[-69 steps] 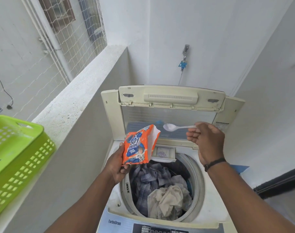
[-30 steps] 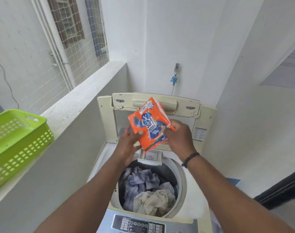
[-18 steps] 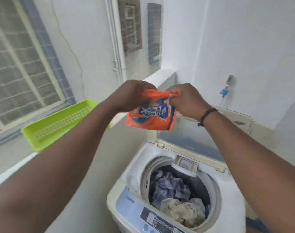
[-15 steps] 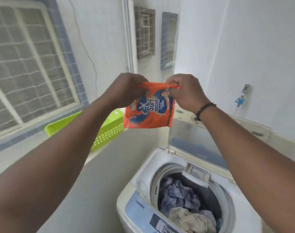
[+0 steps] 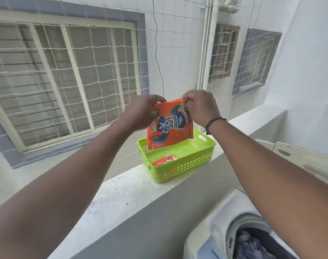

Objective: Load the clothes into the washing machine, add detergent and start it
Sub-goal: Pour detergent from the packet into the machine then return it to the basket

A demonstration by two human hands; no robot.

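At the centre of the frame, a person holds an orange plastic detergent pouch with blue and white lettering upright by its top edge. The left hand has its fingers curled round the pouch's upper left corner, and the right hand pinches the upper right corner. The pouch hangs directly above a lime-green perforated plastic basket that sits on a pale concrete ledge. A second, smaller orange packet lies on the basket floor. In the lower right corner, the white top-loading washing machine stands open, with blue-grey clothes inside its drum.

The step appears to be putting the detergent away. To do it well, the top should stay pinched closed and the pouch should be lowered straight down onto the bare basket floor beside the packet, so that no powder spills.
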